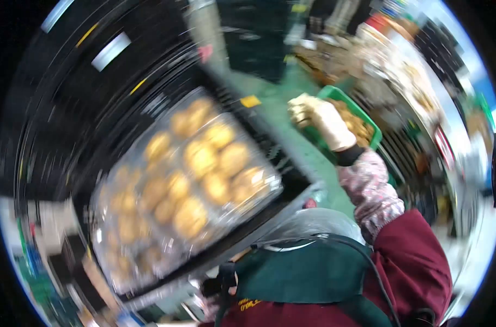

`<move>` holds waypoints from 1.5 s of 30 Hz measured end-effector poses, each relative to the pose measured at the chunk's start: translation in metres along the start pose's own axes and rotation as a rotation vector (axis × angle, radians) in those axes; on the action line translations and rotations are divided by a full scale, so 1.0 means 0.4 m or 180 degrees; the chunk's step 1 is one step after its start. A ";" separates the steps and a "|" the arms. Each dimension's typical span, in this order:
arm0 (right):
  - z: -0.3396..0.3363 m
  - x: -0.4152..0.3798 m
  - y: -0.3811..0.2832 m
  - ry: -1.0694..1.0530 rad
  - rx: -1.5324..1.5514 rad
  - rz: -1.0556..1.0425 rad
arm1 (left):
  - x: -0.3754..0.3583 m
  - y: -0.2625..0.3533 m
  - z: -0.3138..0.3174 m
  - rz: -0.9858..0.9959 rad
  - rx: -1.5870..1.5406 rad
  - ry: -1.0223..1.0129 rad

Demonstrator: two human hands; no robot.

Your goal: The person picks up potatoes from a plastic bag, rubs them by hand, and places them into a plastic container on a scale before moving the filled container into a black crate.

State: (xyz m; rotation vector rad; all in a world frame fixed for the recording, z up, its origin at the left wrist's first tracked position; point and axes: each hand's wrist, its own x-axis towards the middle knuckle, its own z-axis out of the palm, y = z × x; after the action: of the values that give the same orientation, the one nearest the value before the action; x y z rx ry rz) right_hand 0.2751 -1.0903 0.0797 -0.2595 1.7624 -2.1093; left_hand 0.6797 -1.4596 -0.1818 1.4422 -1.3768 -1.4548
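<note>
Green flr [270, 90], dk stacked crates [68, 82] at view's L, cluttered bench [419, 95] R, blurry.

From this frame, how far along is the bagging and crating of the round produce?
Partway, it seems. Done: several clear bags of round, yellow-brown produce already lie in the black crate. In hand: the gloved right hand is by the green basket; blur hides whether it holds anything, and the left hand can't be made out. Left: probably the loose produce in that basket.
</note>
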 end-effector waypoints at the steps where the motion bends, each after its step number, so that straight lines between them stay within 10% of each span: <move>1: -0.070 -0.043 0.060 0.0337 -0.0289 -0.0200 | 0.007 -0.003 0.041 -0.0019 0.0221 -0.0338; 4: -0.261 -0.203 0.230 0.1062 0.0777 0.0670 | 0.002 0.008 0.216 -0.0004 0.0827 -0.1446; 9: -0.469 -0.562 0.532 0.2092 -0.0657 0.2136 | -0.126 0.013 0.561 0.0250 0.1615 -0.3128; 12: -0.590 -0.808 0.590 0.2250 -0.1782 0.1995 | -0.299 -0.005 0.751 0.0448 0.1946 -0.3934; 19: -0.891 -1.326 0.685 0.4065 0.1537 0.1674 | -0.736 -0.101 1.046 0.0564 0.2753 -0.5014; 26: -1.050 -1.569 0.651 0.5123 0.1934 0.1705 | -0.921 -0.222 1.272 -0.0039 0.3479 -0.4907; 28: -1.158 -1.642 0.803 0.4532 0.2480 0.1118 | -0.961 -0.250 1.377 -0.0367 0.3384 -0.4935; 32: -1.306 -1.644 0.850 0.4822 -0.2732 0.1555 | -1.171 -0.274 1.608 -0.0592 0.3421 -0.5279; 34: -1.426 -1.671 0.937 0.5444 -0.1291 0.1862 | -1.330 -0.297 1.704 -0.0540 0.3176 -0.5486; 36: -1.522 -1.680 0.848 0.5506 -0.0364 0.2787 | -1.493 -0.310 1.828 0.0209 0.4192 -0.5440; 37: -1.576 -1.684 0.810 0.6109 0.0542 0.2790 | -1.549 -0.380 1.940 0.0931 0.3726 -0.6816; 38: -1.630 -1.702 0.773 0.6008 0.0576 0.3041 | -1.636 -0.470 1.960 0.0557 0.3171 -0.6311; 40: -1.748 -1.770 0.928 0.5893 -0.0512 0.3377 | -1.905 -0.484 1.994 0.2710 0.4115 -0.7033; 42: -1.792 -1.765 0.748 0.7113 0.0299 0.2914 | -2.275 -0.457 1.940 0.4948 0.3771 -0.7811; 43: -1.834 -1.781 0.687 0.7217 0.0392 0.2974 | -2.431 -0.476 1.919 0.4253 0.4301 -0.8188; 45: -1.907 -1.822 0.708 0.7423 0.0258 0.3052 | -2.654 -0.588 1.886 0.5375 0.3159 -0.8850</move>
State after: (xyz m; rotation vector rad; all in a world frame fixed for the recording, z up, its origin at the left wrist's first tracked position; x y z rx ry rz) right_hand 0.7006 -0.1488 -0.2751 3.1793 1.3521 -0.9567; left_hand 0.1884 -0.2323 -0.2460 1.7722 1.6337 0.1554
